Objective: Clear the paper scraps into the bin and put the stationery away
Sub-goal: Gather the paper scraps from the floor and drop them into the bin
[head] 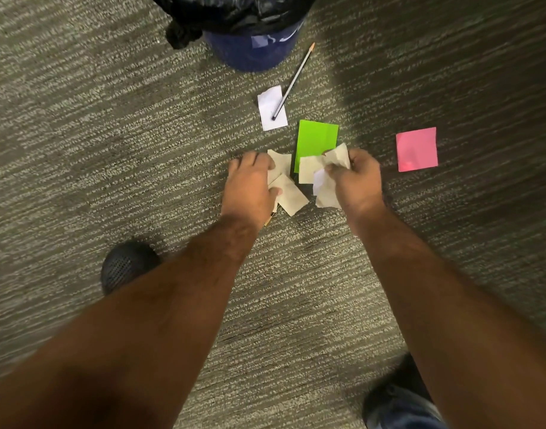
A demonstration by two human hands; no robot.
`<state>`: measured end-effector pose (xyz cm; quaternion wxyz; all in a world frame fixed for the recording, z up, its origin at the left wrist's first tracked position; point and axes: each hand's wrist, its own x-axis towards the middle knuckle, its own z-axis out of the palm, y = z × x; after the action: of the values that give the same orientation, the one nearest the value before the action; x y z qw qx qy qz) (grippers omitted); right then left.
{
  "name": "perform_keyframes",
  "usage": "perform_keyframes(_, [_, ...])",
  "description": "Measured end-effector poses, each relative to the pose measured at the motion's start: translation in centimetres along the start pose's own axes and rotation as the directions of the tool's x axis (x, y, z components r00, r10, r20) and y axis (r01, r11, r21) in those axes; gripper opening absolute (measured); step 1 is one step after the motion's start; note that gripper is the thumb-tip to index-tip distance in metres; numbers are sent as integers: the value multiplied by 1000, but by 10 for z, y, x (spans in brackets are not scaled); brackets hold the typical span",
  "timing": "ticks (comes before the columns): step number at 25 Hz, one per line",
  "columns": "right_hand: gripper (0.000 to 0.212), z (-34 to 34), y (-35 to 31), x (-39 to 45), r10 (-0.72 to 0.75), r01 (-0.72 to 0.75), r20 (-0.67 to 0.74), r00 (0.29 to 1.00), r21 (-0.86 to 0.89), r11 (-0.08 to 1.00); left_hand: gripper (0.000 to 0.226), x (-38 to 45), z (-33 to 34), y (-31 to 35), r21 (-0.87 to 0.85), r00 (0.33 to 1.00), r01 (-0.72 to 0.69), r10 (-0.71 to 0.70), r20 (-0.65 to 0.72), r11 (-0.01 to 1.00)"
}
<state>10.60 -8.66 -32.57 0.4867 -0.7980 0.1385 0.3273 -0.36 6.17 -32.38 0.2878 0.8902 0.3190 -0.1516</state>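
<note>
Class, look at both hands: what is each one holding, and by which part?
Left hand pinches cream paper scraps by their left edges; right hand grips crumpled scraps at their right side.

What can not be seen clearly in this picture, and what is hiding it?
- Head view: the bin top is cut off by the upper edge, so its inside is unseen.
- A thin yellowish object lies mostly under the left hand; what it is cannot be told.
- How many paper scraps the right hand grips is unclear; fingers cover them.
- Any writing on the white note is too small.
</note>
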Motion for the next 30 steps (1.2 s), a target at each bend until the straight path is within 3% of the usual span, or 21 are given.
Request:
perform_keyframes(2, [23,9,-13,6,-216,241,119,969,-280,929,65,4,3,8,-14,998,58,-58,23,998])
perform_keyframes(6, [42,43,-59,19,-414,618,459,786,-552,560,59,6,5,13,8,990,128,-128,63,992])
perform_keyframes(9, [56,73,-95,37,-327,683,601,730,-657,318,64,7,4,5,-53,994,98,-95,59,994])
perform_keyframes(12, [47,93,-121,51,-167,641,624,763,-763,81,80,10,3,-9,-26,996,-54,55,69,998])
perform_keyframes(13, [44,96,-127,56,-183,635,617,765,-771,54,80,12,3,-15,-8,992,-98,98,81,995])
perform_keyframes(15, [44,95,-129,62,-251,663,625,739,-740,110,75,15,2,-23,27,981,-169,166,105,985])
perform_keyframes(18, [49,77,-115,58,-455,678,503,735,-558,478,85,24,-1,-25,119,956,-271,252,152,955])
perform_keyframes(19, [46,66,-107,53,-480,614,385,788,-448,650,93,28,-3,-23,168,938,-324,292,188,931])
perform_keyframes(21, [42,43,-90,32,-355,382,168,920,-167,909,102,37,-9,-20,253,899,-414,350,263,874])
perform_keyframes(23, [45,23,-70,11,-182,180,70,981,32,983,90,44,-16,-17,312,861,-485,382,337,817])
perform_keyframes(26, [45,11,-36,-9,-8,-4,61,998,186,983,57,60,-26,-11,401,777,-614,431,458,680])
perform_keyframes(30, [32,15,-13,-17,90,-109,92,992,224,968,59,78,-25,-3,411,676,-731,500,542,544])
